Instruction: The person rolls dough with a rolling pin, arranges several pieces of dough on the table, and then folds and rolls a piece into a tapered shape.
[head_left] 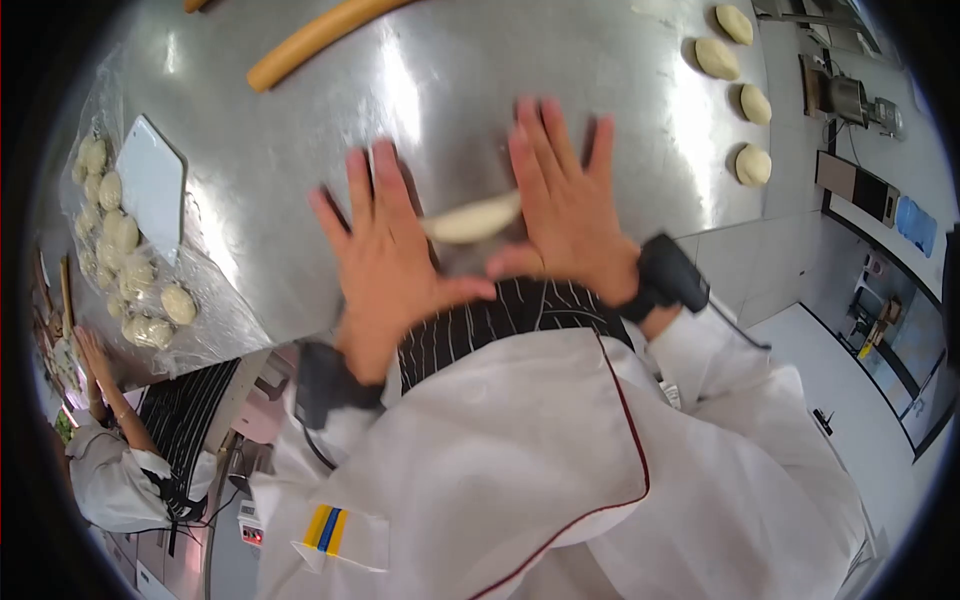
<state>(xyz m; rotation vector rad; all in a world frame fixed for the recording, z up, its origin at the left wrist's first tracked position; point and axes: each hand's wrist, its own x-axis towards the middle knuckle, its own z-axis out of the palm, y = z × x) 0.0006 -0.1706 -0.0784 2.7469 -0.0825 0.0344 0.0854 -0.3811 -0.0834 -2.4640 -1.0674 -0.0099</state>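
A pale piece of dough point(470, 220), rolled into a short log, lies on the metal table between my two hands. My left hand point(385, 240) is flat with its fingers spread, covering or touching the log's left end. Likewise flat and spread, my right hand point(565, 205) rests over the right end. Both thumbs point inward on the near side of the dough. What lies under the palms is hidden.
Several dough balls point(753, 165) line the table's right side. On the left, more dough pieces point(120, 232) lie under plastic film beside a white scraper point(152, 185). A wooden rolling pin point(320, 42) lies at the far side. A co-worker point(130, 460) stands at lower left.
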